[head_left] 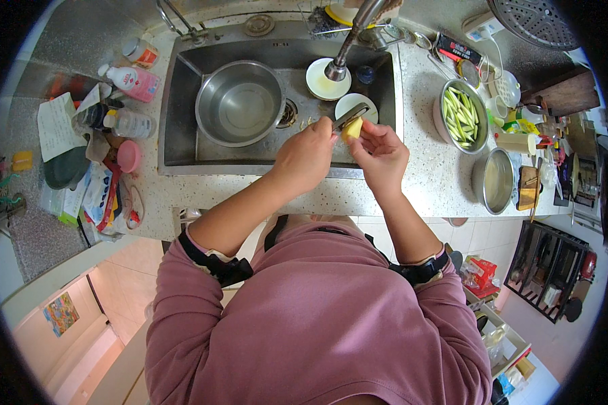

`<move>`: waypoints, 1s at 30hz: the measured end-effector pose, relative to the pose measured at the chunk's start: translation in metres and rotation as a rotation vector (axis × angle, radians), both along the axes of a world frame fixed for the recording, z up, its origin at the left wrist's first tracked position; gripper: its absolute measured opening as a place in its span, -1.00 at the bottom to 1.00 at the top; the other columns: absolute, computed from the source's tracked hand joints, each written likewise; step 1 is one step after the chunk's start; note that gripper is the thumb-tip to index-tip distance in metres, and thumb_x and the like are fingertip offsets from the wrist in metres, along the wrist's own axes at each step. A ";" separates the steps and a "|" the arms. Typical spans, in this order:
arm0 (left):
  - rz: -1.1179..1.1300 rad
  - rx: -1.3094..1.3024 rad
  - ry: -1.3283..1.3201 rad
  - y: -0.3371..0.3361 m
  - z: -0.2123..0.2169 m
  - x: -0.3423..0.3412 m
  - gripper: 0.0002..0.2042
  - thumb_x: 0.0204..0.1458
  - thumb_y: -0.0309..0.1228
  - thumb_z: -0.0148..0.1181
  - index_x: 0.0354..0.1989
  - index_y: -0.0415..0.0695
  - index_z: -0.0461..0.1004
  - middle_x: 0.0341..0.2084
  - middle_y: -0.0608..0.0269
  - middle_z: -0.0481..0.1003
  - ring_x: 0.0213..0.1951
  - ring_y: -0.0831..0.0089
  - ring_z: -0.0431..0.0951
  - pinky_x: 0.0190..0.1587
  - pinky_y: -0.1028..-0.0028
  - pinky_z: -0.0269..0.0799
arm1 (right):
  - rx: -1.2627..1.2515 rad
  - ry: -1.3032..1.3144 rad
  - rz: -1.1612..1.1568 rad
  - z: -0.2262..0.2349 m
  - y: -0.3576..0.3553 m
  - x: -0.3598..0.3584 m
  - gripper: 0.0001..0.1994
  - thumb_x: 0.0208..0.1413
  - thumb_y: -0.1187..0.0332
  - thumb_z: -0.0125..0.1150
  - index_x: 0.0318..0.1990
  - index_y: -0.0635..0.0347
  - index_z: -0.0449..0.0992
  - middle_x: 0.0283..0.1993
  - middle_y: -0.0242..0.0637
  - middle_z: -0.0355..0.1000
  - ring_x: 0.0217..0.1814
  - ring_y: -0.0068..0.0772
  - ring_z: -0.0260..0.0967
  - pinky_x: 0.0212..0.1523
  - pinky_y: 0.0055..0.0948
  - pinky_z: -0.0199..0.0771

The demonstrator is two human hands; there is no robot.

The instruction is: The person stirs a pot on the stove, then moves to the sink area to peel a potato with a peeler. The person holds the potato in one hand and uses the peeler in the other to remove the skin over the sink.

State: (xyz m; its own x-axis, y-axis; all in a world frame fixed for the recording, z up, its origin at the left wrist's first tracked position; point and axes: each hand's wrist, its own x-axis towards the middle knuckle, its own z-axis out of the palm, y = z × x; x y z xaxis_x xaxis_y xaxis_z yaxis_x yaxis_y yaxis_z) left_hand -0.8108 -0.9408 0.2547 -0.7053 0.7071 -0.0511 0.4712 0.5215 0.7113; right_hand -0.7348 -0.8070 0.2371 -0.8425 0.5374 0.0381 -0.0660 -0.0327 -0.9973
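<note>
My left hand [305,154] grips a peeler [349,117] whose metal blade rests against a small yellow peeled piece of vegetable [352,128]. That piece sits in the fingers of my right hand [383,150]. Both hands hover over the front right part of the steel sink [175,101]. Just behind them lies a white plate [353,103]. A second white dish [323,79] sits under the tap [344,47]. A large steel bowl [240,102] stands empty in the left of the sink.
On the right counter stand a steel bowl of green vegetable strips [461,115] and an empty steel pot [494,179]. Bottles, a pink cup [128,156] and packets crowd the left counter. A dark rack [550,266] stands at floor level to the right.
</note>
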 end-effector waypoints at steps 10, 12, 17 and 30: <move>0.008 -0.072 0.100 -0.001 0.002 -0.001 -0.83 0.16 -0.37 -0.09 -0.26 -0.23 0.20 -0.34 -0.12 0.44 -0.32 -0.10 0.47 -0.33 0.04 0.37 | -0.239 -0.035 0.038 0.002 0.003 0.002 -0.70 -0.09 0.66 0.23 -0.14 0.43 0.40 -0.15 -0.14 0.47 -0.12 -0.44 0.46 -0.06 -0.51 0.47; 0.015 -0.066 0.177 -0.001 0.000 -0.002 -0.83 0.15 -0.36 -0.06 -0.27 -0.21 0.21 -0.35 -0.07 0.44 -0.34 -0.06 0.49 -0.35 0.06 0.39 | -0.314 -0.074 0.054 0.003 0.005 0.001 -0.71 -0.08 0.65 0.22 -0.14 0.41 0.39 -0.14 -0.15 0.47 -0.13 -0.45 0.45 -0.06 -0.52 0.45; 0.033 -0.050 0.395 -0.001 -0.010 -0.015 -0.84 0.13 -0.35 -0.02 -0.30 -0.19 0.25 -0.38 0.02 0.45 -0.36 0.01 0.51 -0.39 0.13 0.42 | -0.414 -0.127 0.120 0.003 0.016 0.000 -0.71 -0.06 0.62 0.21 -0.12 0.36 0.39 -0.14 -0.17 0.47 -0.12 -0.48 0.44 -0.05 -0.55 0.41; 0.157 0.079 0.051 -0.006 -0.002 -0.028 -0.78 0.14 -0.30 -0.05 -0.20 -0.20 0.32 -0.38 0.00 0.51 -0.34 0.03 0.52 -0.33 0.15 0.39 | -0.821 -0.121 0.254 0.013 0.028 -0.002 -0.68 0.11 0.56 0.07 0.05 0.30 0.33 0.01 -0.20 0.38 0.05 -0.31 0.40 -0.02 -0.55 0.47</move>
